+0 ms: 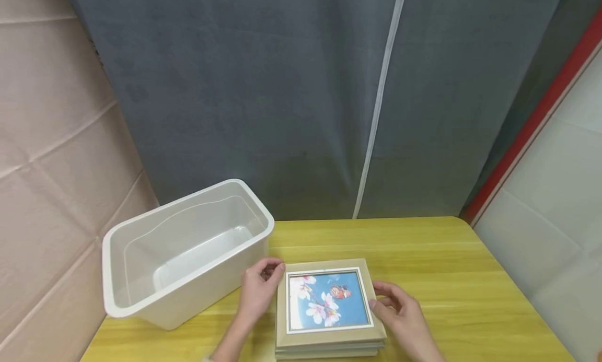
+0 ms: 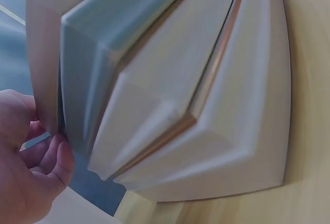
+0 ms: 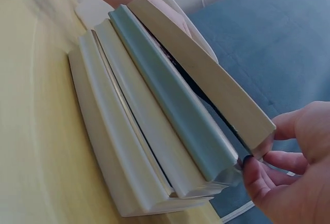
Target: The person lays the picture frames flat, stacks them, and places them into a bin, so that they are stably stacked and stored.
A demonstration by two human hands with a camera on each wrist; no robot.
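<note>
A stack of picture frames stands on the table. The top picture frame (image 1: 329,302) has a wide beige border, a white inner edge and a picture of pink-white blossoms and an orange butterfly. My left hand (image 1: 258,289) holds its left side near the far corner, fingers curled. On the right side, my right hand (image 1: 402,312) pinches the edge between thumb and fingers. In the right wrist view, the top frame is raised at a slant, with a gap above the blue-green frame (image 3: 170,100). Pale cream frames (image 3: 142,110) lie beneath. The left wrist view shows the layered edges.
To the left of the stack stands a deep off-white plastic bin (image 1: 188,278), with nothing seen inside. The yellow wood-grain table (image 1: 451,278) extends to the right. A grey curtain (image 1: 244,101) hangs behind, with a pale wall covering (image 1: 56,158) on the left.
</note>
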